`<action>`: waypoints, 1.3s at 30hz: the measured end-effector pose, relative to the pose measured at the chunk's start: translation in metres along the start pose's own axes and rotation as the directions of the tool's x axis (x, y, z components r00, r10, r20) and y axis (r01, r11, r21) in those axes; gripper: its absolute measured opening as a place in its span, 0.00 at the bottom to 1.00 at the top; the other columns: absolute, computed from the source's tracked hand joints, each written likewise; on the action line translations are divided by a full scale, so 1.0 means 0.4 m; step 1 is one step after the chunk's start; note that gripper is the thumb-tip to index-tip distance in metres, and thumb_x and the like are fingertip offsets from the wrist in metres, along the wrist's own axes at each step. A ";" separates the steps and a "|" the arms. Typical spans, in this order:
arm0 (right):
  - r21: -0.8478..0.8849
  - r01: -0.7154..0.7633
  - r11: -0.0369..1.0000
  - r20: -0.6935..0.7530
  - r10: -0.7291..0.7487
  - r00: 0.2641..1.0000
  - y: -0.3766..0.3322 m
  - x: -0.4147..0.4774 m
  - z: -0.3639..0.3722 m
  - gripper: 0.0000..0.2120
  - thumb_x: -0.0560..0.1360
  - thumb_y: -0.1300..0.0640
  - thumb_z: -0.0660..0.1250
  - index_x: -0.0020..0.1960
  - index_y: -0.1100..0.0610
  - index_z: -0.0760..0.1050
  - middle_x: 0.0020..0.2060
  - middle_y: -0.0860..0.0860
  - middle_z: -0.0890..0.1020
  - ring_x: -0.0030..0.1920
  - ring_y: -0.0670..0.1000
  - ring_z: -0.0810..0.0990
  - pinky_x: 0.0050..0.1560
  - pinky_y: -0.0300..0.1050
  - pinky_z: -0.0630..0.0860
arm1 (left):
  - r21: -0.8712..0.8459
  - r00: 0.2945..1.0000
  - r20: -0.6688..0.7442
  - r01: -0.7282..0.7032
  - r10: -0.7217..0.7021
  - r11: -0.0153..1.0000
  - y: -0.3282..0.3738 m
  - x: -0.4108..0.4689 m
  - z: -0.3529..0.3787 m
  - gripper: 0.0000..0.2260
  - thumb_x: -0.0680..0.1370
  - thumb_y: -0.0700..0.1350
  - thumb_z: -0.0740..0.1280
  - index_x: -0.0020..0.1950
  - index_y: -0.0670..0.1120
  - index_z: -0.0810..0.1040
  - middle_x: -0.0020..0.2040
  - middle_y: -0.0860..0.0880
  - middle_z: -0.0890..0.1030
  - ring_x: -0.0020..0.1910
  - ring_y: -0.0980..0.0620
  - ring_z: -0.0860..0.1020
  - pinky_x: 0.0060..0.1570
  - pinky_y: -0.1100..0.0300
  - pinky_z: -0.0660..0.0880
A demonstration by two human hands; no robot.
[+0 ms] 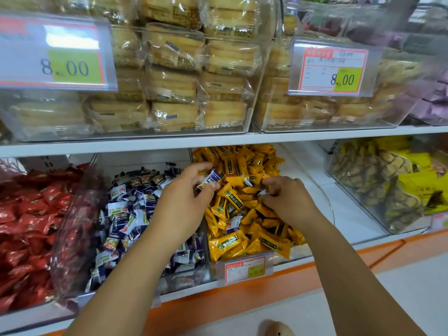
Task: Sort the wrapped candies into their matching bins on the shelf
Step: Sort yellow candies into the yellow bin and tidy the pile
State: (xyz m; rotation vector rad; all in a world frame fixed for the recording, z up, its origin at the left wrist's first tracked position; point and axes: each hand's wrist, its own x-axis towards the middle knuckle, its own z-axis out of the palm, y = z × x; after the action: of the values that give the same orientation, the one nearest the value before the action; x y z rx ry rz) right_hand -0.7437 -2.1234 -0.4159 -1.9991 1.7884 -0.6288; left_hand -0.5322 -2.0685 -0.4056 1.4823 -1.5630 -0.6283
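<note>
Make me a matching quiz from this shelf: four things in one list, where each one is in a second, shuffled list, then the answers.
Things:
1. red candies
2. yellow candies
3. biscuit packs
4. single purple-and-white candy

Places:
A. on the upper shelf
B. pinched in the left hand
C. at the far left, lower level
D. beneath the right hand

Pairs: 1-C, 2-D, 3-A, 4-B.

Bright, even light thru-out; glare sitting on clear upper bins (263, 93); shelf (145, 144) bowing w/ wide-angle; left price tag (55, 52) blurring.
</note>
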 end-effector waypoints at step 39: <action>0.372 0.093 0.924 0.022 -0.109 0.994 -0.082 -0.071 -0.057 0.14 0.80 0.58 0.61 0.62 0.42 0.70 0.39 0.50 0.77 0.27 0.40 0.76 0.26 0.34 0.68 | 0.097 0.998 -0.028 -0.055 0.058 0.994 0.019 -0.017 -0.005 0.06 0.78 0.49 0.67 0.49 0.60 0.82 0.48 0.61 0.79 0.44 0.65 0.75 0.42 0.72 0.69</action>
State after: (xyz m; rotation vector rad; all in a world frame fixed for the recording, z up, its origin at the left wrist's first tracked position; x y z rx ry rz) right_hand -0.7322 -2.0911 -0.3806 -1.8346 1.4213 -0.8777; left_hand -0.5351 -2.0602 -0.3997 1.5065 -1.6249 -0.5014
